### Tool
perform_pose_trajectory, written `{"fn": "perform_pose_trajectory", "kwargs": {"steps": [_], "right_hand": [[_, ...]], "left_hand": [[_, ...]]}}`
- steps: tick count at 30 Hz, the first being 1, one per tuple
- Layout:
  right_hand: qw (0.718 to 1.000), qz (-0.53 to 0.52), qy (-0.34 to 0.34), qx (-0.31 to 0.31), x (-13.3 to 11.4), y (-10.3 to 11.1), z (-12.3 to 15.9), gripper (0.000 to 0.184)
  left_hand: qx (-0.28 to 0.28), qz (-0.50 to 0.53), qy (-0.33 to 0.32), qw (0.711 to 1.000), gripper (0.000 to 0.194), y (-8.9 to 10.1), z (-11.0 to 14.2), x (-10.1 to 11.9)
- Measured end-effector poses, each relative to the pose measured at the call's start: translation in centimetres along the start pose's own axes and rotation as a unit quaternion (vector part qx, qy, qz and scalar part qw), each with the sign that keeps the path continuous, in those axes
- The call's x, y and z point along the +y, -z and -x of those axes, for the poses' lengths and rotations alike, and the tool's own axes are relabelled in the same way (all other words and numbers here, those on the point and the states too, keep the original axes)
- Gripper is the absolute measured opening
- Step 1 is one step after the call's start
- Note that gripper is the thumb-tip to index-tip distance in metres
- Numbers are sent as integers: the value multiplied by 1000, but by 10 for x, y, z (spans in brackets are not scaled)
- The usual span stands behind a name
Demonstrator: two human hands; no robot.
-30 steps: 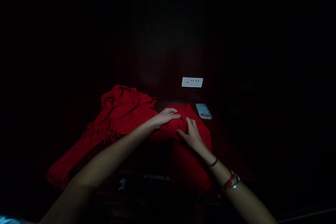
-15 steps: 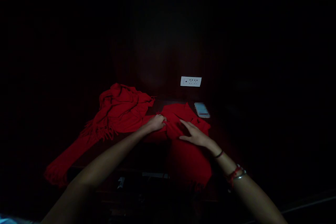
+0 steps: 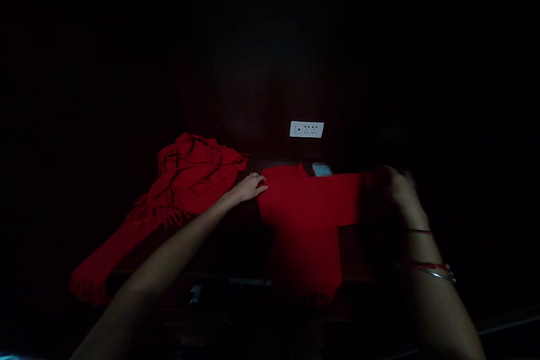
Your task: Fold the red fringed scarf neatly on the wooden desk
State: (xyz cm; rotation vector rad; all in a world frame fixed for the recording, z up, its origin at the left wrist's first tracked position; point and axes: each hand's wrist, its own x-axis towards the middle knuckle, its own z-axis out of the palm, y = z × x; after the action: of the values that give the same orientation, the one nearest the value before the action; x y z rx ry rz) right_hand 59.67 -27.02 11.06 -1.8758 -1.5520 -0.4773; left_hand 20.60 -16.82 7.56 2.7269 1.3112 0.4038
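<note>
A red scarf (image 3: 307, 202) lies across the dark surface in front of me, its fringed lower part hanging over the front edge. My right hand (image 3: 400, 188), blurred, grips one end and stretches that part out to the right. At the left fold of this scarf is my left hand (image 3: 251, 186), its fingertips touching the edge, thumb and fingers slightly apart. A second heap of red fringed cloth (image 3: 196, 171) lies crumpled to the left, with a fringed end trailing towards the front left.
A pixelated, phone-like flat object (image 3: 322, 169) is partly covered by the stretched scarf. Behind it, a white socket panel (image 3: 306, 129) is fixed on the dark wall. Below the front edge, dim shapes and a small pale scrap (image 3: 195, 293) show. Most surroundings are too dark to make out.
My right hand has moved right, drawing the scarf's end out flat. My left hand has loosened from its closed grip at the fold. The phone-like object is now partly hidden.
</note>
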Motion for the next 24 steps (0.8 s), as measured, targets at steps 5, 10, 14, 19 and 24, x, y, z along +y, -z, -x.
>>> {"fn": "perform_pose_trajectory", "kwargs": {"steps": [5, 10, 14, 19, 24], "right_hand": [[955, -12, 160, -252, -101, -50, 47, 55], [906, 23, 215, -363, -146, -87, 77, 32], [926, -24, 226, -303, -130, -76, 57, 29], [963, -207, 136, -109, -107, -23, 20, 46], [979, -159, 95, -84, -89, 15, 13, 49]], "left_hand": [[-108, 16, -33, 993, 62, -40, -8, 11], [-113, 15, -27, 993, 47, -49, 0, 12], [-11, 100, -3, 995, 24, -24, -3, 24], [167, 430, -40, 886, 26, 27, -39, 88], [107, 458, -147, 870, 24, 29, -60, 138]]}}
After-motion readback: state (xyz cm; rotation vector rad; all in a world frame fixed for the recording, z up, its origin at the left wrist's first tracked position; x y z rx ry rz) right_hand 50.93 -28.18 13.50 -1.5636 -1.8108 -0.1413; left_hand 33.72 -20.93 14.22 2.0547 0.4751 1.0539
